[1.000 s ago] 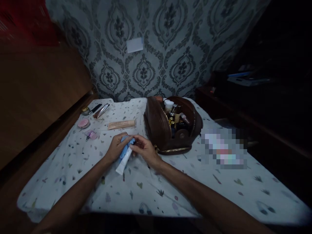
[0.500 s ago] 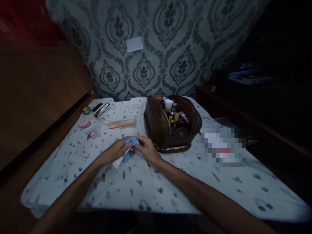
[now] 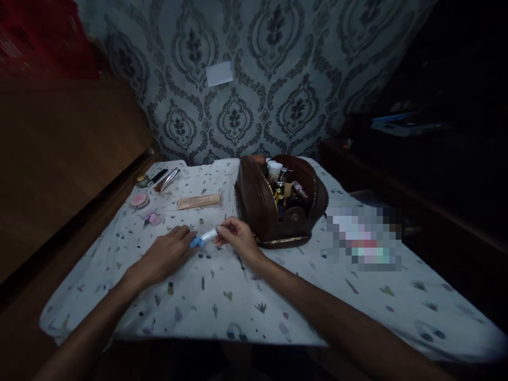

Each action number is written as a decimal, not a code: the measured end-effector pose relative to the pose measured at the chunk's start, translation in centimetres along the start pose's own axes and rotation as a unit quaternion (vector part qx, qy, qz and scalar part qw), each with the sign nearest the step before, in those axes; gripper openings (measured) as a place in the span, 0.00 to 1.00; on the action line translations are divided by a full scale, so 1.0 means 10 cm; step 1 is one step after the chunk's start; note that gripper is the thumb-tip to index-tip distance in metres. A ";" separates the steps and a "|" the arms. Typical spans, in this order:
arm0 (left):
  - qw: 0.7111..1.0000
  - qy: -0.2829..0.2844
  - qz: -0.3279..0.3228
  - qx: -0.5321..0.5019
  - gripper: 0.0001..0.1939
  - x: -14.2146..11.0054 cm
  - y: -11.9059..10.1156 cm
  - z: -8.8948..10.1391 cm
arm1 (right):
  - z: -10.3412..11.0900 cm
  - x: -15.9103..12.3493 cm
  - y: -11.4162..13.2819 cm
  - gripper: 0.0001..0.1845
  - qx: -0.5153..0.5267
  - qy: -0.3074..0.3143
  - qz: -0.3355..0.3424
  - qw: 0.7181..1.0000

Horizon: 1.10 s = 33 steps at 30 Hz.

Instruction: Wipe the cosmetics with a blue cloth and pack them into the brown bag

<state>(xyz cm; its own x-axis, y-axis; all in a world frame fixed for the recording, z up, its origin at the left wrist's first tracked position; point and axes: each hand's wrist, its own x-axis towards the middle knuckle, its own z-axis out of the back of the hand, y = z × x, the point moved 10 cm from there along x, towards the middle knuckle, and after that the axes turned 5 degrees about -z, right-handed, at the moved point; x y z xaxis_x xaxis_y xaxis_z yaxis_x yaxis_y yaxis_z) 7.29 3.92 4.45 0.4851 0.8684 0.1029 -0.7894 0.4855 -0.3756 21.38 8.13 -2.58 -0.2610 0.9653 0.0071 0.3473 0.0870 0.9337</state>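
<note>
My left hand point(image 3: 169, 254) is closed around a crumpled blue cloth point(image 3: 196, 242), most of it hidden under the fingers. The cloth touches one end of a small white tube point(image 3: 208, 235). My right hand point(image 3: 240, 238) pinches the tube's other end between thumb and fingertips. Just beyond the hands, a beige tube point(image 3: 199, 201) lies flat on the patterned white cover point(image 3: 222, 312). To the right of my right hand stands an unzipped brown toiletry bag point(image 3: 254, 201) with several bottles and cosmetics inside.
At the left lie a pink round compact point(image 3: 139, 200), a small purple item point(image 3: 153, 218), a gold-lidded jar point(image 3: 142, 180), a dark flat item point(image 3: 158, 177) and a brownish tube point(image 3: 167, 180). A pixelated item point(image 3: 363, 238) is on the right. A patterned wall point(image 3: 234, 116) rises behind.
The white tube has swung from pointing down toward me to lying across between my hands. My left hand has moved left with the blue cloth, and my right hand now grips the tube's right end.
</note>
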 end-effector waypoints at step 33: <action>0.853 -0.366 0.193 -0.318 0.30 0.30 0.15 0.53 | -0.26 -0.23 -0.02 0.26 0.059 0.027 -0.074 0.995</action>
<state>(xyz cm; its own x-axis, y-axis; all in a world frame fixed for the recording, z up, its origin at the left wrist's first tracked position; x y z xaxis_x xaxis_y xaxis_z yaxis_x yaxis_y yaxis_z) 5.57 7.79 9.04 -0.3143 0.8942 0.3187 -0.3599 0.1984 -0.9117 19.61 5.23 -1.81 -0.3640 0.9254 -0.1057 0.4038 0.2590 0.8774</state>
